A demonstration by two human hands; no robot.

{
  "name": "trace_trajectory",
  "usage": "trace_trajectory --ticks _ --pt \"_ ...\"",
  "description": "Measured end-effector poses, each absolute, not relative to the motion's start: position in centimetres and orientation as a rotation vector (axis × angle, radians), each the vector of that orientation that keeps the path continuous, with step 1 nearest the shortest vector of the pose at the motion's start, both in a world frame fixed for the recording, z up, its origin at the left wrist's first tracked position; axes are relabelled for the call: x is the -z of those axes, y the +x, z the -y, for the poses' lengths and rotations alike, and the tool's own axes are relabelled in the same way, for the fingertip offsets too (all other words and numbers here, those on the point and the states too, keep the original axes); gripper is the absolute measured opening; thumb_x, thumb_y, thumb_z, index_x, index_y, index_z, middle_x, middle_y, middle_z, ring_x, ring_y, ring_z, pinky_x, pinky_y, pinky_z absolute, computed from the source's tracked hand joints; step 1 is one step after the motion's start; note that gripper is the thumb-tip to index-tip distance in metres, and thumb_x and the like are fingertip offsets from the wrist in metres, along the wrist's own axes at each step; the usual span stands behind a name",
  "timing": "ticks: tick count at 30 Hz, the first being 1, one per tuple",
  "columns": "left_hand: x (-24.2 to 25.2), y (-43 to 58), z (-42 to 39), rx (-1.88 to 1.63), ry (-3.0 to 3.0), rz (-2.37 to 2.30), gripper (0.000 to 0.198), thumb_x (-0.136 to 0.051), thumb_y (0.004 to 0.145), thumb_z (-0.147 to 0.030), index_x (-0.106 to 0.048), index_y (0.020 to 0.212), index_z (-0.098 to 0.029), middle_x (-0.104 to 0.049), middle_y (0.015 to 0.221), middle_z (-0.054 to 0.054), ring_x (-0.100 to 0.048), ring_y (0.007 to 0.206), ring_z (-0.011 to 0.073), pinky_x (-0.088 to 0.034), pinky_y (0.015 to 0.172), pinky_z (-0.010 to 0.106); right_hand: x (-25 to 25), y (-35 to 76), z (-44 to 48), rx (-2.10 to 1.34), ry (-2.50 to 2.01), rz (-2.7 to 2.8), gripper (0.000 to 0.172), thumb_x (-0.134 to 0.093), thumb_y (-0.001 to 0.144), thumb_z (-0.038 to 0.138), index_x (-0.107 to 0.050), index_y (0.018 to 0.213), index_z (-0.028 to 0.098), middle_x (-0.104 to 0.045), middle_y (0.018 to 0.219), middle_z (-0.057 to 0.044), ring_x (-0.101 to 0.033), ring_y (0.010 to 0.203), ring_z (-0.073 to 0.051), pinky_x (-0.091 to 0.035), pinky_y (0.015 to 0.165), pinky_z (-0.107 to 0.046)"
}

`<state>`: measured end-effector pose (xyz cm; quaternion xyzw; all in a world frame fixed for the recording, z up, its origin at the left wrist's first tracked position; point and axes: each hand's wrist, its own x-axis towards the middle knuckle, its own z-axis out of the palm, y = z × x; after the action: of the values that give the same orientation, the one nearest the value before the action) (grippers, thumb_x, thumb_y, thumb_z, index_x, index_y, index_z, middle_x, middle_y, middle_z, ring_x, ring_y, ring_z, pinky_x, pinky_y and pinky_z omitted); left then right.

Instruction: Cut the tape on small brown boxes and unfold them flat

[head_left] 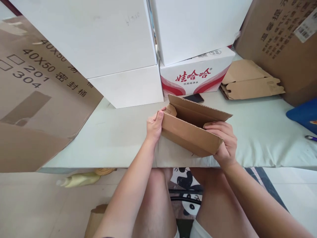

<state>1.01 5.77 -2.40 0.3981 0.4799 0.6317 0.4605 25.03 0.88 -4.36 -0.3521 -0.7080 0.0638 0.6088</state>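
A small brown cardboard box [189, 134] is tilted over the front part of the pale-covered table [119, 142], its top side open toward me. My left hand [155, 124] grips the box's left end, thumb on the near wall and fingers behind the edge. At the right end, my right hand [224, 140] is closed on the box, with some fingers reaching inside it and the thumb side hidden behind the near wall. Inside the left end, a folded flap [171, 109] shows. Just behind the box lies a dark phone [195, 98], partly covered by it.
Flattened cardboard pieces [257, 87] lie at the back right. White boxes [133, 86] and a red-and-white carton [195, 76] line the back. Large cartons stand left [44, 99] and right [284, 56]. A blue item [304, 114] and a pen [310, 138] are at the right edge.
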Motion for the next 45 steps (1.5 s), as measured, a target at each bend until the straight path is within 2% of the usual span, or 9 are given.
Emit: trace_trajectory --ticks 11,15,19,22,26,33,37,42,45 --pt "2.0 1.1 -5.6 -1.489 1.042 -1.205 0.070 -0.075 0.065 -0.081 -0.084 0.099 -0.020 -0.078 0.120 0.008 -0.070 0.117 0.0288 -0.049 0.098 0.034 4.2 24.9 -0.6 -0.072 -0.798 1.643 0.029 -0.048 0.093 0.019 -0.076 0.087 0.026 -0.077 0.088 -0.003 -0.071 0.090 -0.025 -0.053 0.086 -0.046" --pt "1.5 1.1 -6.0 -1.482 1.150 -1.234 0.058 -0.076 0.071 -0.076 -0.079 0.079 -0.019 -0.080 0.103 0.009 -0.071 0.108 0.0288 -0.051 0.091 0.034 4.0 24.6 1.2 -0.054 -0.865 1.673 0.030 -0.047 0.091 0.015 -0.074 0.089 0.025 -0.076 0.089 -0.004 -0.068 0.090 -0.025 -0.052 0.085 -0.046" --pt "-0.3 0.9 -6.8 -1.455 1.295 -1.297 0.031 -0.086 0.076 -0.041 -0.077 0.098 -0.021 -0.076 0.110 0.009 -0.070 0.099 0.0265 -0.053 0.086 0.035 4.0 23.5 3.9 -0.012 -0.971 1.725 0.031 -0.048 0.084 0.011 -0.073 0.095 0.025 -0.074 0.092 -0.006 -0.067 0.092 -0.027 -0.052 0.084 -0.047" --pt "-2.0 1.6 -7.8 -1.351 1.551 -1.416 0.026 -0.076 0.081 -0.013 -0.076 0.105 -0.022 -0.071 0.116 0.009 -0.068 0.100 0.0273 -0.052 0.095 0.041 3.9 22.3 5.4 0.015 -1.029 1.734 0.031 -0.049 0.082 0.010 -0.072 0.097 0.026 -0.073 0.094 -0.006 -0.066 0.092 -0.027 -0.052 0.087 -0.047" --pt "-2.6 4.0 -9.0 -1.205 1.834 -1.442 0.050 -0.055 0.081 0.006 -0.072 0.116 -0.027 -0.068 0.114 0.007 -0.063 0.114 0.0302 -0.045 0.108 0.049 3.7 21.0 6.2 0.028 -1.096 1.730 0.026 -0.051 0.084 0.012 -0.069 0.098 0.025 -0.072 0.096 -0.007 -0.065 0.095 -0.029 -0.050 0.087 -0.048" --pt "-1.3 5.3 -9.2 -1.282 1.859 -1.442 0.040 -0.055 0.095 -0.011 -0.065 0.126 -0.034 -0.064 0.115 0.005 -0.060 0.122 0.0325 -0.038 0.114 0.055 3.6 21.9 7.1 -0.003 -0.990 1.670 0.020 -0.062 0.084 0.010 -0.058 0.096 0.026 -0.062 0.097 -0.005 -0.066 0.099 -0.026 -0.057 0.088 -0.046" --pt "-1.7 5.1 -9.1 -1.254 1.859 -1.448 0.020 -0.050 0.103 -0.026 -0.068 0.094 -0.025 -0.064 0.104 0.004 -0.061 0.119 0.0308 -0.039 0.113 0.052 5.4 23.6 8.2 -0.060 -1.062 1.449 0.023 -0.064 0.084 0.016 -0.052 0.101 0.027 -0.053 0.110 -0.008 -0.064 0.107 -0.027 -0.058 0.093 -0.052" --pt "-1.4 5.2 -9.2 -1.222 1.873 -1.537 0.019 -0.075 0.086 -0.022 -0.059 0.076 -0.021 -0.059 0.099 0.007 -0.058 0.121 0.0334 -0.038 0.115 0.050 9.6 25.1 8.8 -0.301 -1.420 1.423 0.042 -0.054 0.092 0.027 -0.045 0.133 0.026 -0.055 0.130 -0.014 -0.059 0.123 -0.029 -0.053 0.102 -0.057" --pt "-1.0 5.2 -9.5 -1.178 1.926 -1.499 0.017 -0.076 0.081 -0.014 -0.061 0.078 -0.021 -0.057 0.099 0.008 -0.056 0.123 0.0362 -0.036 0.115 0.053 11.2 25.0 8.7 -0.339 -1.568 1.612 0.046 -0.057 0.089 0.030 -0.049 0.134 0.021 -0.063 0.129 -0.017 -0.061 0.121 -0.034 -0.049 0.103 -0.060"
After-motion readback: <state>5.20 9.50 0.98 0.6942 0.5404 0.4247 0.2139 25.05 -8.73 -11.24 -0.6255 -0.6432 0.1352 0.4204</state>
